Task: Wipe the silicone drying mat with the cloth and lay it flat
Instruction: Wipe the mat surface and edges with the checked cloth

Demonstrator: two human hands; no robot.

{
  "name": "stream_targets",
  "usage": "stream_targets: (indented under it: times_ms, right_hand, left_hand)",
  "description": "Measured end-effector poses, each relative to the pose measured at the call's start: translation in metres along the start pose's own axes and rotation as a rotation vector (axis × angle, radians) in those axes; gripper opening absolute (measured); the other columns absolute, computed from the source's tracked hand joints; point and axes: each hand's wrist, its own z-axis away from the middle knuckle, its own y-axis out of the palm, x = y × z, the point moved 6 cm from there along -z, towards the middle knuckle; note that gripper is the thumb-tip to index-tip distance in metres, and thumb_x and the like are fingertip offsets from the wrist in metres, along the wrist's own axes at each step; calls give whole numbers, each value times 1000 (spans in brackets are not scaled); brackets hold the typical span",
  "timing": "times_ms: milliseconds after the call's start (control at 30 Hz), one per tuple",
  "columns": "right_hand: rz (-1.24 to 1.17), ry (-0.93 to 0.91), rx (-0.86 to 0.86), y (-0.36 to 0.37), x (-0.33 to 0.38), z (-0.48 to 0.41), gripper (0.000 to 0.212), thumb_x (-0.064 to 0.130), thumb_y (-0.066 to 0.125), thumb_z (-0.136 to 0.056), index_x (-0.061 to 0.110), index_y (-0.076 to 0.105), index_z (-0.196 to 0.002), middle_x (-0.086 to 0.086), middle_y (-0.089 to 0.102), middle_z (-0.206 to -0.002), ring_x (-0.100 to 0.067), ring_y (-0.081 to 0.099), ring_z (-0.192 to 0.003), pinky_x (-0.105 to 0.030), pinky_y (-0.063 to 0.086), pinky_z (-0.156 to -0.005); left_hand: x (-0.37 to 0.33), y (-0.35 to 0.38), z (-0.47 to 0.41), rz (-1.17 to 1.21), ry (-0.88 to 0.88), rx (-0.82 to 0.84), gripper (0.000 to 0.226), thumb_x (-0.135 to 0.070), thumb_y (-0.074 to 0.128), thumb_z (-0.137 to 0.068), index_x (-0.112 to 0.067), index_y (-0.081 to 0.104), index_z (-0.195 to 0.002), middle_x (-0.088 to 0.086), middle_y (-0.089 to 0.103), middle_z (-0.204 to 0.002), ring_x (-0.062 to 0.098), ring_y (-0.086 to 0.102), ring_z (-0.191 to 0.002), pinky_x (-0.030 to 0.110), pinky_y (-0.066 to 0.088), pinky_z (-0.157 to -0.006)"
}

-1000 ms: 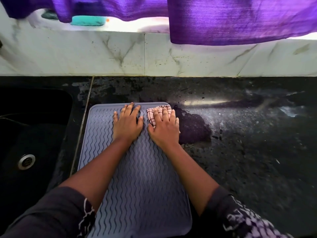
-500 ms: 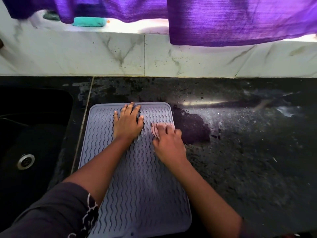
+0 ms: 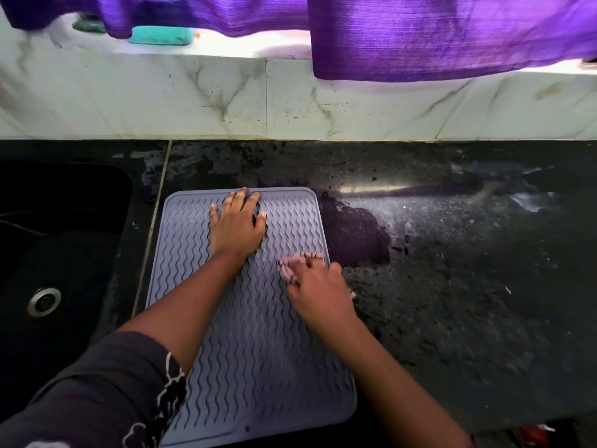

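The mat (image 3: pixel 258 367) lies in the lower centre of the frame, flat on the black counter (image 3: pixel 452 302), ribbed face up; its left edge runs close to the sink (image 3: pixel 58 240) at the left, and none of its visible corners lifts. The left hand (image 3: pixel 235 226) rests on the mat's upper middle, palm down, fingers straight and a little spread, grasping nothing. I judge it to be an anchor, so that the soft silicone neither slides nor rucks under the wiping.

The right hand (image 3: pixel 318 294) sits at the mat's right edge, a little above mid-frame, with the cloth (image 3: pixel 298 261) bunched beneath it; its fingers look bent down over the cloth, holding it against the ribs, though blur softens them. One scrap of cloth shows beyond the fingertips, another at the hand's right side. Bunched so, the cloth probably presses into the grooves rather than skating over the crests.

A dark wet patch (image 3: pixel 352 234) lies on the counter just right of the mat's upper right corner; a stroke that runs off that edge could drag water back onto the mat. The wiping seems under way; how much of the lower mat is done I cannot tell; as it lies, the mat already looks flat.
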Motion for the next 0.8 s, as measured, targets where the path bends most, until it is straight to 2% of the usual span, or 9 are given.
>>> stream_targets:
  times_ms: [67,167,233,333,400,533,667,733,800]
  right_hand:
    - [-44,28,-71,-2,-4,-17,50,33,40,-95,19,34,-142,-11,38,-143,-29,37,-116,-38,38,-92]
    - [67,13,-105,12,0,-30,57,36,43,-90,18,33,-143,-13,36,-147,-35,33,-126,-44,37,-96]
    - [104,6,-110,17,-1,-25,56,35,47,-87,14,42,-139,-16,45,-140,-36,42,-118,-45,42,-89]
    - [124,-7,-77,18,1,7,52,35,67,-73,8,62,-118,-17,63,-115,-34,56,-94,-41,52,-71]
    - [168,-29,-50,20,4,33,53,35,73,-66,9,66,-111,-14,65,-106,-30,58,-86,-38,52,-66]
    - [68,-41,-17,3,-2,24,45,35,48,-91,12,46,-130,-12,49,-123,-28,41,-108,-37,42,-85]
    - [20,-25,-42,9,-3,-14,58,40,41,-94,23,22,-146,-14,26,-150,-37,26,-131,-47,31,-103]
    - [61,-23,-49,24,-5,-19,61,45,38,-93,26,19,-148,-12,18,-155,-38,13,-140,-52,19,-110]
    - [96,-32,-92,28,-7,-20,62,47,38,-92,24,21,-147,-13,20,-155,-38,12,-141,-51,17,-111]
  left_hand:
    - [0,0,0,2,-1,2,51,-40,38,-96,-23,35,-144,4,29,-154,24,22,-143,51,8,-115]
    - [1,-1,0,7,-6,-4,51,-40,38,-95,-23,36,-144,4,30,-154,24,23,-143,52,9,-115]
    - [0,-1,0,3,-5,-7,51,-40,38,-95,-23,36,-144,4,30,-154,23,23,-143,52,9,-115]
    - [0,0,1,-7,-7,2,51,-39,38,-95,-23,35,-144,4,30,-154,24,23,-143,52,10,-115]
    - [-1,0,0,-18,-4,18,51,-39,37,-96,-23,34,-144,4,28,-155,25,22,-143,53,9,-115]
    - [-2,-3,5,6,18,137,54,-41,36,-97,-24,27,-147,5,18,-158,25,11,-146,54,0,-115]
    - [-2,-18,52,26,25,159,54,-48,34,-97,-27,27,-147,4,19,-158,23,13,-146,51,-5,-115]
    - [-4,-16,87,-8,11,185,57,-50,31,-97,-29,21,-149,3,12,-160,22,7,-147,50,-5,-115]
    - [-5,-9,114,-35,4,199,59,-53,23,-97,-31,11,-150,2,3,-161,20,-2,-148,49,-7,-115]
